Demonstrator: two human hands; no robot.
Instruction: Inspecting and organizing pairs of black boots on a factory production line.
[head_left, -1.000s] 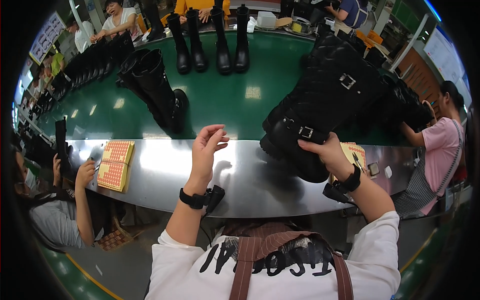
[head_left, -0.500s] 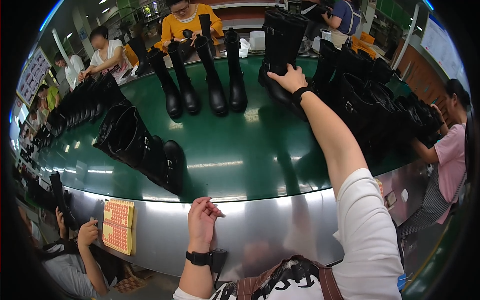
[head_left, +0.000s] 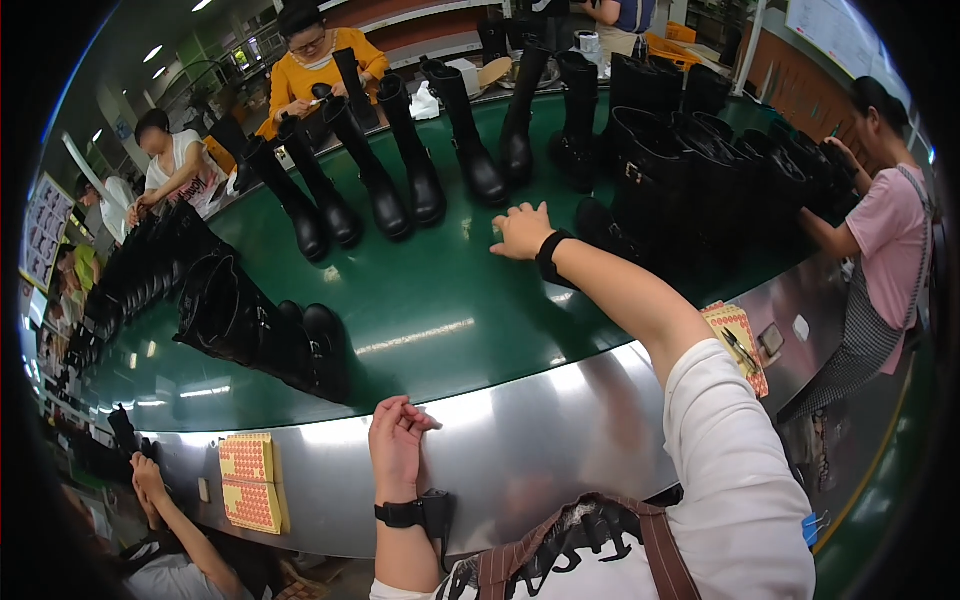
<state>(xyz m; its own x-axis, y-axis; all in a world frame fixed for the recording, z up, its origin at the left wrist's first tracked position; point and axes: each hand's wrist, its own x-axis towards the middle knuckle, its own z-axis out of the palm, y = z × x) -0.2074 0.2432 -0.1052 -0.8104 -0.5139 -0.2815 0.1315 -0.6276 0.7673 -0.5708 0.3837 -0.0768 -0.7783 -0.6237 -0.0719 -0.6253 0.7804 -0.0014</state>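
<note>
Your right grip (head_left: 522,232) is stretched out over the green surface (head_left: 450,300), fingers spread and holding nothing, just beside the toe of a tall black boot (head_left: 467,140); you cannot tell from here whether the fingertips touch the surface. That boot stands upright near the far edge, its mate (head_left: 518,125) close on its right. Your left grip (head_left: 398,445) is over the steel edge (head_left: 560,430), half curled, palm showing — no object visible in it. The surface is glossy and streaked with reflected light, and black boots stand all around it: four (head_left: 412,160) in a line left of that pair, a pair (head_left: 265,330) nearer you on the left, a dark crowd (head_left: 660,185) on the right and a long row (head_left: 140,275) running off to the far left. On the steel you have a sticker pad (head_left: 252,485) at left and another (head_left: 745,350) at right, with a small tool on top. Around the room, one person in orange (head_left: 325,75) sits across from you, one in white (head_left: 180,165) works to the left and one in pink (head_left: 885,225) to the right — with lamps overhead and boards on both side walls.
</note>
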